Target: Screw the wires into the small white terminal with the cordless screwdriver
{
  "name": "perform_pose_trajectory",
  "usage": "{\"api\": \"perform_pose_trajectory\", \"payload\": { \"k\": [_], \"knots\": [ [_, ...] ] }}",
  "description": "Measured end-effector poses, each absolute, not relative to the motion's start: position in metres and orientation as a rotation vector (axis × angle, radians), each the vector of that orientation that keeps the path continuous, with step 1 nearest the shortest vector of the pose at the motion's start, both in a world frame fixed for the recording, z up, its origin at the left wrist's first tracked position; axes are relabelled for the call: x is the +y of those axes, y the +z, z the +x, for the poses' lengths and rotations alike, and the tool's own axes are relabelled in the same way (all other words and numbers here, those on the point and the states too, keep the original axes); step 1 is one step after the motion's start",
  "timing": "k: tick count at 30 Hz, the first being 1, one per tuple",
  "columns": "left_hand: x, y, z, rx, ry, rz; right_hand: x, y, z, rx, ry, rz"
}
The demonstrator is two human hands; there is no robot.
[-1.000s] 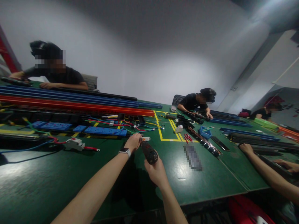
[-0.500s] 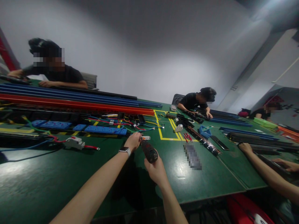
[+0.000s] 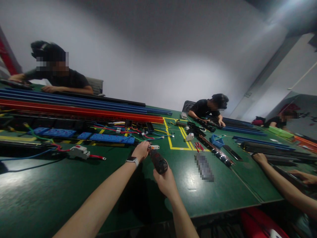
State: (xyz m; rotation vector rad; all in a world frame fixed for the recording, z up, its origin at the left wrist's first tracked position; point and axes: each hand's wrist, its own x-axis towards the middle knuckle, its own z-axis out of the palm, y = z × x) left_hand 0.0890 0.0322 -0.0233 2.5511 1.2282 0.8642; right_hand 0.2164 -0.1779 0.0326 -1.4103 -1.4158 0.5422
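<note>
Against a second ago hardly anything differs: the drill (image 3: 158,162) stands in nearly the same place over the table (image 3: 223,190). The right hand (image 3: 164,180) is wrapped around it; the left hand (image 3: 140,150) bends its fingers at its front end, their hold hidden. Just past those fingertips sits a small white piece (image 3: 155,147). The drill is dark, rounded at the back.
</note>
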Motion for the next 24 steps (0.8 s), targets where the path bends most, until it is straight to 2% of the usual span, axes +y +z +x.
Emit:
{"api": "perform_pose_trajectory", "payload": {
  "k": [24],
  "knots": [
    [0.0279,-0.0171,0.0878,1.234,0.838,2.524,-0.1795,0.0363,0.2151,-1.436,0.542,-1.444]
  ]
}}
